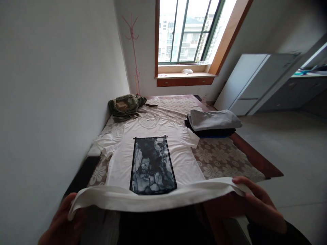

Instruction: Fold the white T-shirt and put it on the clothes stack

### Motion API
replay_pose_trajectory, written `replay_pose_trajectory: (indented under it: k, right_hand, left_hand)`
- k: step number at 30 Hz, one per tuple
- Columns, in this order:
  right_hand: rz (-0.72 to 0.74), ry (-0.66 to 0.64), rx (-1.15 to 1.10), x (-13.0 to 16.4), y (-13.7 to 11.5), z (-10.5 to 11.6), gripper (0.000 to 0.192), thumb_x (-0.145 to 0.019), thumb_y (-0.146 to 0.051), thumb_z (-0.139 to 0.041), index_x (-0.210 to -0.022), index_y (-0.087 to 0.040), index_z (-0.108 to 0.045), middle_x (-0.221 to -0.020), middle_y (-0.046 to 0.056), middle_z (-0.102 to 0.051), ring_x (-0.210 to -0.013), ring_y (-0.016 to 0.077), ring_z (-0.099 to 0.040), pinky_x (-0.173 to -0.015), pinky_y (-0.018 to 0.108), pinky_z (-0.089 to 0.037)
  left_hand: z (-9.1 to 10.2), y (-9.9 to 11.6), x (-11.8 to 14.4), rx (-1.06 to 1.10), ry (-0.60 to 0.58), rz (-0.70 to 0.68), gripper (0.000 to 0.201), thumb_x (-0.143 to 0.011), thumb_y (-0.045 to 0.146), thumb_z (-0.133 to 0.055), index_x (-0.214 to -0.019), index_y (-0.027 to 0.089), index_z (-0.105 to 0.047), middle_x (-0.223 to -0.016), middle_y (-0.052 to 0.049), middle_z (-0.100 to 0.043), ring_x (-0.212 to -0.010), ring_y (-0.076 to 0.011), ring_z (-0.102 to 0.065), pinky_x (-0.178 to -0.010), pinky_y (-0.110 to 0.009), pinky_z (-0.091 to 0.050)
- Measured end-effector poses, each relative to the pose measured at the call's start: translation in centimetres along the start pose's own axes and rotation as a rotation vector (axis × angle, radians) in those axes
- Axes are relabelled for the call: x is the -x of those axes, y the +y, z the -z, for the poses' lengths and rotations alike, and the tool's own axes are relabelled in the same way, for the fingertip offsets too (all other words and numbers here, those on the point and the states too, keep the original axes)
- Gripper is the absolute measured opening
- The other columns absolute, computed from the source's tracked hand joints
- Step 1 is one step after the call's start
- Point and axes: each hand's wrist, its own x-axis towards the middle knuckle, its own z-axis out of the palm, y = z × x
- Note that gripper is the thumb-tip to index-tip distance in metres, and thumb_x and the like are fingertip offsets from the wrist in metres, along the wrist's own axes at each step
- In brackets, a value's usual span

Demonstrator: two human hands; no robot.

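Observation:
A white T-shirt (186, 156) with a dark marbled print (153, 165) lies front up, its neckline toward the window and its sleeves spread. Its hem is lifted off the near end of the table and stretched between my hands. My left hand (65, 214) pinches the hem's left corner, fingers partly in shadow. At the right corner, my right hand (259, 202) grips the fabric between thumb and fingers. The hem sags slightly in the middle and hides the bottom edge of the print.
A patterned tablecloth (219, 154) covers the table under the shirt. Folded grey and black clothes (214, 120) are stacked at the right. A green backpack (125, 107) rests at the far left by the wall. Beyond stand a pink coat rack (134, 51) and a white refrigerator (247, 81).

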Motion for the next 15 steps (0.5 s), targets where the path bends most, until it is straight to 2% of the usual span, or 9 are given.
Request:
replay_pose_trajectory:
  k: [2, 4, 6, 9, 12, 15]
  right_hand:
    - [0.033, -0.068, 0.02, -1.3, -0.2, 0.1, 0.053, -0.071, -0.051, -0.084, -0.118, -0.03, -0.071, -0.108, 0.013, -0.078, -0.094, 0.0354, -0.074, -0.078, 0.043, -0.062]
    - [0.094, -0.082, 0.091, -3.2, -0.6, -0.4, 0.053, -0.073, -0.045, -0.084, -0.122, -0.03, -0.07, -0.11, 0.012, -0.078, -0.094, 0.033, -0.075, -0.079, 0.042, -0.062]
    - [0.181, -0.049, 0.176, -5.3, -1.2, -1.5, 0.041, -0.076, -0.043, -0.083, -0.113, -0.027, -0.073, -0.096, 0.01, -0.08, -0.083, 0.0283, -0.075, -0.074, 0.038, -0.061]
    - [0.284, -0.006, 0.217, -8.5, -1.9, -3.8, 0.03, -0.081, -0.046, -0.079, -0.097, -0.021, -0.077, -0.07, 0.006, -0.076, -0.058, 0.0211, -0.067, -0.057, 0.033, -0.057]
    - [0.306, 0.03, 0.183, -11.4, -2.2, -5.6, 0.032, -0.082, -0.05, -0.077, -0.092, -0.019, -0.077, -0.066, 0.006, -0.075, -0.048, 0.0187, -0.062, -0.045, 0.03, -0.05]
    - [0.325, 0.109, 0.231, -14.3, -2.4, -6.5, 0.036, -0.084, -0.055, -0.073, -0.087, -0.02, -0.075, -0.056, 0.003, -0.069, -0.043, 0.0166, -0.057, -0.042, 0.029, -0.045]
  left_hand:
    - [-1.2, 0.9, -0.4, 0.106, 0.003, 0.03, 0.067, -0.044, 0.048, -0.091, -0.108, 0.04, -0.076, -0.085, 0.001, -0.077, -0.07, -0.0239, -0.07, -0.049, -0.029, -0.057]
    - [-2.9, 1.9, -0.9, 0.127, -0.029, 0.054, 0.074, -0.037, 0.034, -0.096, -0.108, 0.037, -0.075, -0.093, 0.002, -0.079, -0.084, -0.0256, -0.074, -0.063, -0.028, -0.063]
    - [-4.5, 2.8, -1.7, 0.054, -0.062, 0.044, 0.076, -0.039, 0.035, -0.098, -0.112, 0.031, -0.075, -0.095, 0.001, -0.08, -0.088, -0.0239, -0.075, -0.071, -0.024, -0.063]
    - [-6.5, 3.6, -3.4, -0.037, -0.026, -0.002, 0.068, -0.045, 0.039, -0.099, -0.107, 0.025, -0.076, -0.086, 0.002, -0.08, -0.083, -0.0171, -0.074, -0.07, -0.014, -0.059]
    - [-8.2, 4.0, -5.4, 0.049, 0.018, -0.028, 0.062, -0.043, 0.038, -0.099, -0.099, 0.023, -0.077, -0.083, 0.004, -0.079, -0.077, -0.0128, -0.073, -0.071, -0.012, -0.059]
    - [-9.4, 4.4, -7.4, 0.167, 0.016, -0.019, 0.059, -0.038, 0.034, -0.1, -0.092, 0.022, -0.077, -0.084, 0.004, -0.079, -0.074, -0.0116, -0.071, -0.071, -0.013, -0.06]
